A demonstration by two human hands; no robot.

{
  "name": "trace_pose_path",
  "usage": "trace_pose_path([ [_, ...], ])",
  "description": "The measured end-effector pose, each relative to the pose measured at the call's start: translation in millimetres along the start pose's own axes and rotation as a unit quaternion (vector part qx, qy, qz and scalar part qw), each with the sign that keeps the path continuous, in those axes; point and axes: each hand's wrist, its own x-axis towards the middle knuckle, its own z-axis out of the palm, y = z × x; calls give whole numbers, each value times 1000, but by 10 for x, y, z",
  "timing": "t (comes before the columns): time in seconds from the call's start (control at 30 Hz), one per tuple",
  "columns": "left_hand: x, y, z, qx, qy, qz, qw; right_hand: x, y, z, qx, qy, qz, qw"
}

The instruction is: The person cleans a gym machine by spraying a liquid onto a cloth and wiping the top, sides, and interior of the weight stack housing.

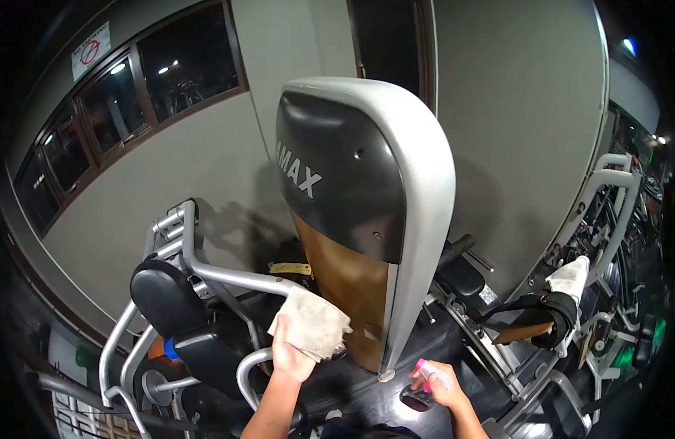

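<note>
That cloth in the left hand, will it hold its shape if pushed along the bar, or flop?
Probably floppy: the cloth creases and drapes over the left hand. Likely light, since one hand holds it up spread. Pressed on the grey bar, it would probably bunch rather than slide flat.

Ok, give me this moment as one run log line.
left hand: grips cloth at grey bar | right hand: holds spray bottle, pink top | place: gym machine

Two hands, left hand (290,358) and right hand (445,393); one cloth (313,320); one spray bottle (424,380) — one weight-stack shroud (421,183).
</note>
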Motion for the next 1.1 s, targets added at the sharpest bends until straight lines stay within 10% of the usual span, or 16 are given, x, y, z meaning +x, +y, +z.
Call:
trace_pose_path([
  [0.2, -229, -26, -38, -22, 27, 75, 997, 366, -62, 121, 220, -51, -6, 974],
  [0.33, -367, 229, -137, -4, 26, 130, 991, 689, -413, 102, 160, -147, 19, 976],
  [0.5, -198, 672, -155, 37, 15, 166, 985, 1014, -1370, -211, -96, -233, -177, 951],
  [0.87, 538, 648, -605, 13, 75, -10, 997, 1202, -3464, -508, -426, 104, -238, 867],
  [1.1, 352, 538, -535, 24, 110, -21, 993, 1779, -3891, -221, -522, 113, -272, 801],
])
